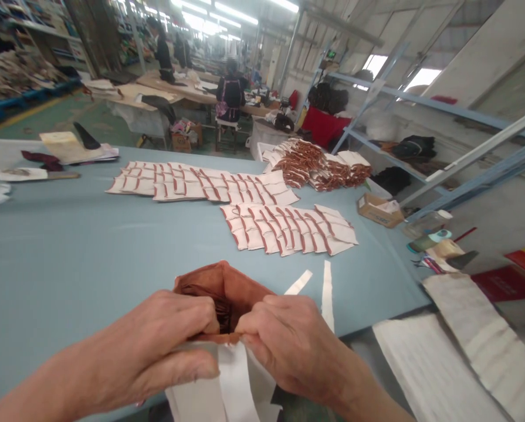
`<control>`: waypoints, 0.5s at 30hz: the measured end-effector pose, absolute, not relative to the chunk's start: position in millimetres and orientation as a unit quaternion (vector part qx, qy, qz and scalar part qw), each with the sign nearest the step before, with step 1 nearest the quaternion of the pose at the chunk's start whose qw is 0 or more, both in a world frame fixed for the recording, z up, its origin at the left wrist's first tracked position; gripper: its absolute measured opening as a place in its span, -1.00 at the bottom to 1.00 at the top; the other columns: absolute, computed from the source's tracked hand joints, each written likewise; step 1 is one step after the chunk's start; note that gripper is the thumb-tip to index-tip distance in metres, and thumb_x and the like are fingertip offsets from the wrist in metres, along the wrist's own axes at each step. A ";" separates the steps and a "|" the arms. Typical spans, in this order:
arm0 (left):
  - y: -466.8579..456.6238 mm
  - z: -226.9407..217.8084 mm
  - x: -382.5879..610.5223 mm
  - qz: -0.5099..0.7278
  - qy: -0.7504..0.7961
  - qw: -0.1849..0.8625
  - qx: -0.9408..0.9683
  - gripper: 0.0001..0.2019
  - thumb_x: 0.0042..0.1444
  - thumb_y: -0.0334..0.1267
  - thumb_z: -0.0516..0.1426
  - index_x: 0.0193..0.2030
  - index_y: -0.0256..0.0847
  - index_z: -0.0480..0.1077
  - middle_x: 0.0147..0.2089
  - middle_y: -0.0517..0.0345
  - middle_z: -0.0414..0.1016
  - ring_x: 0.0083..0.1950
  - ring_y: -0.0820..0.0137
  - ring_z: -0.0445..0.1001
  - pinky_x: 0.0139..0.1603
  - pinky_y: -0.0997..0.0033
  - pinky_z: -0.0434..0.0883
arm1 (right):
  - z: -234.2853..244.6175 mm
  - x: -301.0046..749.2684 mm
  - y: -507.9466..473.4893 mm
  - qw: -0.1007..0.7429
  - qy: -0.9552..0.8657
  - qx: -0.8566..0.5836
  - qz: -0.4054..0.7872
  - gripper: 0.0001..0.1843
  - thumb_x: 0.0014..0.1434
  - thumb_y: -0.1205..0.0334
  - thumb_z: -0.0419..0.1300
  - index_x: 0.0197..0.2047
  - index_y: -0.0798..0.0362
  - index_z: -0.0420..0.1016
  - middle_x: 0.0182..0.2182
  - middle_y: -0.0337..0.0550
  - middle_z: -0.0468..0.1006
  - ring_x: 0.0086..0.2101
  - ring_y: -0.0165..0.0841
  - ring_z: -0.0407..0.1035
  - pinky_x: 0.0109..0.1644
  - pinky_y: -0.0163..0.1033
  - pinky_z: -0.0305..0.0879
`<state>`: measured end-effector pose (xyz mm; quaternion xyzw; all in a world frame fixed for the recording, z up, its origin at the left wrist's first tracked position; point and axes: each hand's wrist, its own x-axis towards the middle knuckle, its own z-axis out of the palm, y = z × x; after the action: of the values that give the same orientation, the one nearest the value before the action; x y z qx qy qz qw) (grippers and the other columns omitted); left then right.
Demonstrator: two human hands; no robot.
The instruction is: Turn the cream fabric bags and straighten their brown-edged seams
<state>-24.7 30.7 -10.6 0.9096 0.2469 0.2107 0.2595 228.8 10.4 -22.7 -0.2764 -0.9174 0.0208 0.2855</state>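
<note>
My left hand [165,346] and my right hand [288,343] are both closed on a stack of brown leather pieces [227,290] at the near edge of the light blue table [68,258]. White paper strips [233,381] hang from under my fingers below the stack. Two loose white strips [327,290] lie on the table just right of my right hand. Farther out lie rows of white pieces with brown edges [288,228], with another row [192,181] behind them.
Bundles of brown-and-white pieces [319,164] are piled at the far right of the table. A small cardboard box [379,210], bottles and tools [438,243] sit at the right edge. White sheets [433,369] lie lower right. A seated person [230,94] works at a distant table.
</note>
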 end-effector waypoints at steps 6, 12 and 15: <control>36.1 -4.9 -8.3 0.214 0.245 0.318 0.891 -0.43 0.66 0.13 -0.19 -0.35 -0.12 0.24 -0.43 0.34 0.37 -0.43 0.51 0.39 -0.37 0.51 0.27 | -15.7 227.7 12.8 0.289 -0.915 -0.280 0.037 -0.51 0.66 0.33 -0.11 -0.31 -0.02 0.44 -0.48 -0.30 0.57 -0.47 -0.37 0.36 -0.32 -0.17 0.21; 29.7 -7.6 -2.7 0.151 0.260 0.329 0.895 -0.64 0.50 -0.22 0.23 -0.39 -0.13 0.33 -0.47 0.31 0.45 -0.47 0.45 0.36 -0.46 0.41 0.20 | -28.5 236.8 2.3 0.279 -0.918 -0.275 0.055 -0.54 0.66 0.31 -0.07 -0.31 -0.04 0.43 -0.52 -0.32 0.55 -0.52 -0.38 0.38 -0.42 -0.15 0.15; 19.6 -3.2 3.4 0.105 0.288 0.223 0.926 -0.62 0.28 -0.38 0.35 -0.49 -0.14 0.30 -0.53 0.27 0.48 -0.50 0.42 0.32 -0.44 0.33 0.21 | -47.5 240.5 -0.6 0.244 -0.920 -0.292 0.090 -0.66 0.52 0.33 0.15 -0.35 -0.07 0.46 -0.56 -0.33 0.53 -0.58 -0.39 0.36 -0.52 -0.16 0.10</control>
<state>3.4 19.6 -3.2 0.9255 0.2876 0.1054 0.2226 240.5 -0.6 -47.5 -0.2919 -0.9204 0.0895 0.2442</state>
